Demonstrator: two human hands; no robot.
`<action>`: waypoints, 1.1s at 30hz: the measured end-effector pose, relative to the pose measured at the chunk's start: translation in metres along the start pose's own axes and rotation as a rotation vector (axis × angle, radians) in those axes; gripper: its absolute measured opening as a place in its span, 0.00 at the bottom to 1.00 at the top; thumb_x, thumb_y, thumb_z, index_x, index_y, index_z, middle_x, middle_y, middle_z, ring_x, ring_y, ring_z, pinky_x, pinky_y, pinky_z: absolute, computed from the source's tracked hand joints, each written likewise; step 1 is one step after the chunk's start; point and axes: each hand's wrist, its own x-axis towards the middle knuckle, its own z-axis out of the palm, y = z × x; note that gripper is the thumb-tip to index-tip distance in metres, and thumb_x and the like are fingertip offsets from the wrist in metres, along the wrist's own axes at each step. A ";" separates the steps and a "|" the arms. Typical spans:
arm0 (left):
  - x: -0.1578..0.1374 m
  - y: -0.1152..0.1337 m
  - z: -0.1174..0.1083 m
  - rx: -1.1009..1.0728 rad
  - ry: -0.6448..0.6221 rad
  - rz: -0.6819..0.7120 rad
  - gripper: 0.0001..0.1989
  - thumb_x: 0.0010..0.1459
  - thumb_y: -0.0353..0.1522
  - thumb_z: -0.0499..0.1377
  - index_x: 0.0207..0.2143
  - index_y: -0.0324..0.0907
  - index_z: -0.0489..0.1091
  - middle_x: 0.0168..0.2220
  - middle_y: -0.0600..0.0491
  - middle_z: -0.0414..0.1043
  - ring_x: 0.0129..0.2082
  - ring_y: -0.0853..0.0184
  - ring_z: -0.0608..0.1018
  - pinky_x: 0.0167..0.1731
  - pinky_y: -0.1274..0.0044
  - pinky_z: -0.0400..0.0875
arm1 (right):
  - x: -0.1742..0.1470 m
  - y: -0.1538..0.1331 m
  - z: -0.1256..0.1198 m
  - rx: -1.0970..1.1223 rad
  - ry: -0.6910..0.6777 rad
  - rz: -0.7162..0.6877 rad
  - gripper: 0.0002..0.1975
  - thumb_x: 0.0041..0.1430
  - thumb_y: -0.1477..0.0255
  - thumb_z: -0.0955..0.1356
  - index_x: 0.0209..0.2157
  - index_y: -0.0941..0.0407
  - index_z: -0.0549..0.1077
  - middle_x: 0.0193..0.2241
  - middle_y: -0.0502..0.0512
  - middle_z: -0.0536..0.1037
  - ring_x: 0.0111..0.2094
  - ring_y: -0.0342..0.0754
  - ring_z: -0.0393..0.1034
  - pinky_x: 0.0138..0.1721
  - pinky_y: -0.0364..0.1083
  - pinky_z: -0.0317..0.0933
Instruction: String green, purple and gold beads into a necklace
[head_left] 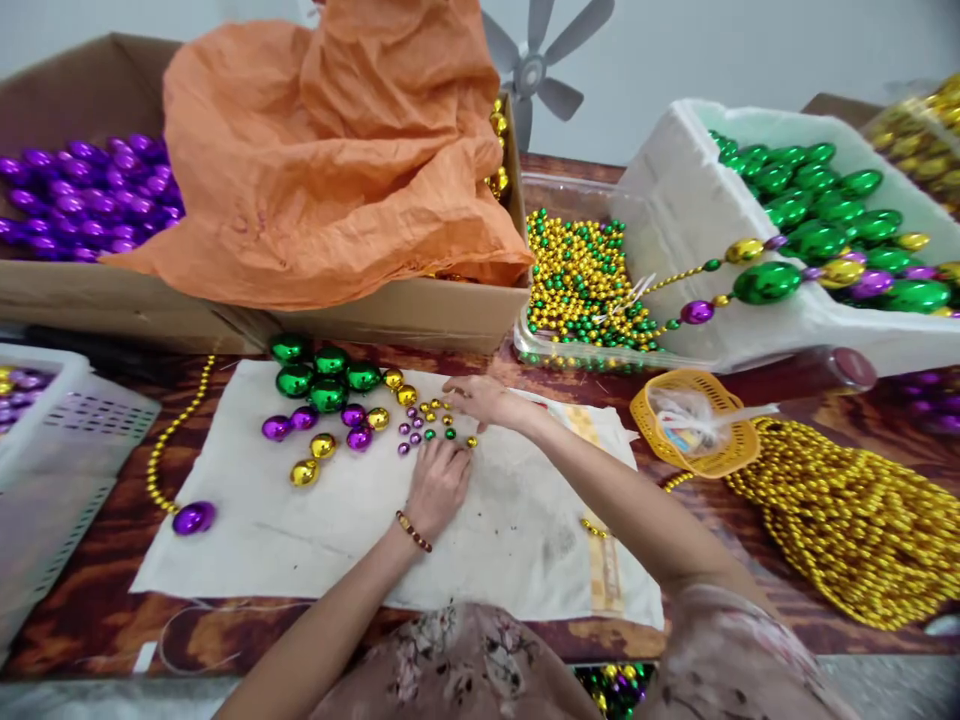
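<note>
My left hand (439,487), with a beaded bracelet (414,532) at the wrist, rests low on a white cloth (517,530). Its slightly parted fingertips lie beside small green beads (450,434) and a small gold bead (472,441). From the right, my right hand (484,401) reaches over the cloth, fingers stretched apart near small gold beads (427,408). Small purple beads (403,427) lie left of both hands. Farther left are large green beads (328,393), purple beads (276,428) and gold beads (304,473). No held bead shows in either hand.
Behind the cloth stand a cardboard box (450,315) under an orange sheet (337,170), a clear tub (577,345) of small beads and a white foam box (660,190). Right are a yellow basket (651,425) and gold bead strands (847,510). A white basket (97,415) stands left.
</note>
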 end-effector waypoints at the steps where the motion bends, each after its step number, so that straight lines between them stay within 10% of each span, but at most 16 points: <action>1: 0.000 0.000 0.000 0.002 0.001 -0.006 0.10 0.67 0.27 0.53 0.42 0.39 0.74 0.39 0.45 0.74 0.40 0.59 0.70 0.40 0.66 0.66 | -0.002 0.005 -0.001 -0.009 0.029 0.004 0.15 0.69 0.69 0.64 0.53 0.56 0.74 0.51 0.59 0.79 0.38 0.49 0.79 0.15 0.34 0.62; 7: -0.002 0.001 -0.001 -0.013 -0.020 -0.023 0.10 0.67 0.27 0.53 0.44 0.40 0.74 0.40 0.46 0.74 0.41 0.58 0.70 0.42 0.65 0.66 | -0.034 0.042 0.012 -0.060 0.065 0.018 0.08 0.64 0.77 0.66 0.41 0.58 0.77 0.36 0.55 0.81 0.30 0.45 0.77 0.21 0.36 0.64; 18: -0.006 0.013 -0.018 -0.009 -0.103 -0.020 0.09 0.65 0.26 0.54 0.43 0.41 0.73 0.42 0.46 0.73 0.43 0.58 0.71 0.41 0.65 0.67 | -0.056 0.048 0.043 -0.110 0.197 -0.106 0.09 0.59 0.81 0.67 0.40 0.59 0.77 0.39 0.59 0.79 0.39 0.49 0.74 0.41 0.44 0.64; 24: -0.024 0.023 -0.034 -0.075 -0.105 -0.015 0.10 0.65 0.25 0.54 0.46 0.40 0.72 0.42 0.47 0.74 0.45 0.60 0.71 0.45 0.66 0.66 | -0.092 0.050 -0.055 -0.017 0.629 -0.310 0.08 0.64 0.70 0.67 0.41 0.54 0.78 0.39 0.55 0.79 0.38 0.49 0.74 0.40 0.46 0.66; 27: -0.027 0.018 -0.033 -0.073 -0.076 -0.023 0.10 0.66 0.25 0.54 0.45 0.40 0.72 0.42 0.47 0.74 0.45 0.60 0.72 0.47 0.65 0.65 | -0.087 0.062 -0.121 -0.228 0.847 -0.162 0.10 0.65 0.68 0.66 0.43 0.55 0.78 0.40 0.56 0.80 0.40 0.51 0.74 0.42 0.47 0.66; 33: -0.028 0.000 -0.022 -0.083 0.001 -0.016 0.09 0.66 0.25 0.54 0.46 0.41 0.72 0.42 0.48 0.74 0.45 0.61 0.73 0.45 0.67 0.66 | -0.036 0.104 -0.182 -0.574 0.379 0.399 0.13 0.59 0.74 0.69 0.44 0.60 0.81 0.40 0.62 0.83 0.43 0.54 0.77 0.43 0.46 0.68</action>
